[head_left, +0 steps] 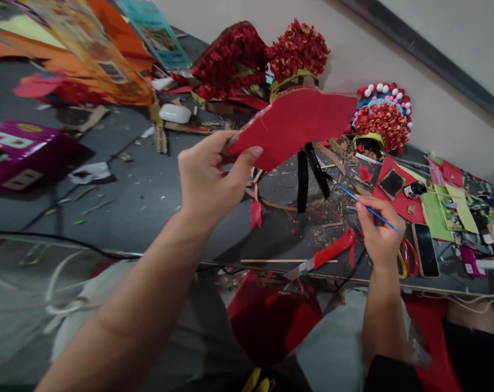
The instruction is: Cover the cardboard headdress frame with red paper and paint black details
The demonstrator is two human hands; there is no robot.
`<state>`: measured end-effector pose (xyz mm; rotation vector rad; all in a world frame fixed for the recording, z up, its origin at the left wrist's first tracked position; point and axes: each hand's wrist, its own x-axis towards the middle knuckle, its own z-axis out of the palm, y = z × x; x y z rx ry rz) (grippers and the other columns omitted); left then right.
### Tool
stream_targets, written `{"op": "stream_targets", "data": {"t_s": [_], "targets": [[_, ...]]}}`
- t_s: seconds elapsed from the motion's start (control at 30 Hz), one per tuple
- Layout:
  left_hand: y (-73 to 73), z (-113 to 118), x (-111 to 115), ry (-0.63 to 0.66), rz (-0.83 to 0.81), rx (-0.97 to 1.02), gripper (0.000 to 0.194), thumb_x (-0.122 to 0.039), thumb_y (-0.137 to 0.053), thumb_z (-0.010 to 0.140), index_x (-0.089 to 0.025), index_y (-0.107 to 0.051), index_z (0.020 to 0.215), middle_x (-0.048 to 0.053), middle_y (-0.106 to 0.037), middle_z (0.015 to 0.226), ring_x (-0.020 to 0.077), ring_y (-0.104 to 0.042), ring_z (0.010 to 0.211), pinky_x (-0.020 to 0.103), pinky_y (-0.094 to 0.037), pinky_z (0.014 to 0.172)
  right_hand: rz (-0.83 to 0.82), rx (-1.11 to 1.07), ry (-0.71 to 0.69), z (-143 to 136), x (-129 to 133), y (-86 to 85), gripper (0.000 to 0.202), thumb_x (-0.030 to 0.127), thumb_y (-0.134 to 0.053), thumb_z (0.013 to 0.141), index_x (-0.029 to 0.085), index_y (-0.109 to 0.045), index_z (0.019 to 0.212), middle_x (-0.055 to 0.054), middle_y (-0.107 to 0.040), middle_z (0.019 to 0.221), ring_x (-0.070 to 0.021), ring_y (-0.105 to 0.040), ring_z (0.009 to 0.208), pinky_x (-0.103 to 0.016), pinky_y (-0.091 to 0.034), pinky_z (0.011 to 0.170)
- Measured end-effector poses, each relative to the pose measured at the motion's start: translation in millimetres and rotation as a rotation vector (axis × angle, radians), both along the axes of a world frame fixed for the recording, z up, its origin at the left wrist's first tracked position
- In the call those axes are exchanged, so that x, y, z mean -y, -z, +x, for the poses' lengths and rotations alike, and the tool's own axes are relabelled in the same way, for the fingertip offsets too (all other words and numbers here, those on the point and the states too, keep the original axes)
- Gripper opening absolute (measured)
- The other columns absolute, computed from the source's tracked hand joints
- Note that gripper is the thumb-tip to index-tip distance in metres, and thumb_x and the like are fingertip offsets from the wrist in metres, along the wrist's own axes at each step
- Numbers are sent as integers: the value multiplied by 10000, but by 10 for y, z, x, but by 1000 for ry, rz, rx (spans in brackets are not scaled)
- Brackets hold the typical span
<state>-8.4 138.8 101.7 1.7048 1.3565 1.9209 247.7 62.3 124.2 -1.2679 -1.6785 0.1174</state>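
Observation:
My left hand (pixel 214 179) grips a red cardboard cutout (pixel 299 122) by its left end, thumb on the face, and holds it above the table. Black painted strips (pixel 303 179) show below the cutout; whether they are joined to it I cannot tell. In my right hand (pixel 379 226) is a thin blue paintbrush (pixel 353 196), pinched between thumb and fingers. Its tip points left, close to one black strip. To the right a small black paint bottle (pixel 415 189) stands by a paint-stained cardboard square (pixel 392 184) on red paper.
Red flower-covered headpieces (pixel 299 51) stand along the wall. A red utility knife (pixel 332 250), a wooden stick (pixel 267 261), scissors (pixel 409 258) and a phone (pixel 425 249) lie near the front edge. A purple power strip (pixel 26 155) sits at left. Cardboard scraps litter the table.

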Motion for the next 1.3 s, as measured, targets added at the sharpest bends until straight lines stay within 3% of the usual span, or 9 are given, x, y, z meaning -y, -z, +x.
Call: {"op": "stream_targets", "data": {"t_s": [0.17,0.43,0.7,0.77,0.87,0.97,1.13,1.3], "targets": [[-15,-24,-28,-24,-2,44,231,-365,-625,740,-139,-660,772,-33,-533,618,64,-445,534,145,-366,477,-33,9,10,28,15,3,86,275,-637,885,234,-713,888,-29,-780,912,-172,-745,809,-317,-633,750],[-12,-133,-113,-81,27,122,271,-385,-637,721,-118,-591,724,-48,-422,597,41,-376,526,133,-289,472,-27,33,-7,56,33,5,86,272,-631,892,233,-707,895,-31,-783,933,-167,-748,809,-310,-635,748],[130,-251,-249,-138,-65,235,361,-475,-669,672,-138,-539,681,-52,-431,598,35,-329,529,167,-249,478,5,-23,-43,64,30,13,66,275,-642,882,238,-696,880,-31,-780,921,-178,-753,843,-315,-633,746],[164,-262,-273,-117,-74,291,421,-529,-699,652,-141,-541,690,-47,-434,624,36,-361,534,193,-293,500,3,-42,-25,70,21,26,80,297,-643,882,234,-687,861,-36,-779,913,-184,-752,833,-323,-635,730],[160,-253,-259,-13,-143,359,467,-583,-701,702,-148,-539,761,-29,-490,698,79,-532,638,248,-368,573,-1,-83,-3,88,-2,57,108,331,-634,887,236,-666,848,-53,-776,903,-201,-754,824,-330,-642,711],[113,-244,-217,57,-254,349,473,-592,-670,757,-157,-489,798,-14,-535,725,141,-629,786,263,-330,578,-31,-140,2,122,-38,102,99,343,-612,896,253,-639,865,-60,-770,903,-216,-758,832,-339,-648,725],[86,-283,-225,37,-297,321,598,-698,-641,734,-146,-416,778,-19,-501,674,183,-662,849,251,-239,582,-6,-220,4,195,-106,174,102,364,-632,872,270,-614,835,-50,-756,860,-230,-757,802,-371,-654,724],[88,-285,-241,9,-322,328,661,-752,-649,700,-142,-405,769,-32,-458,679,166,-663,819,249,-208,586,54,-292,40,212,-122,172,112,353,-649,856,251,-620,822,-35,-728,812,-204,-741,733,-343,-634,663]]}}
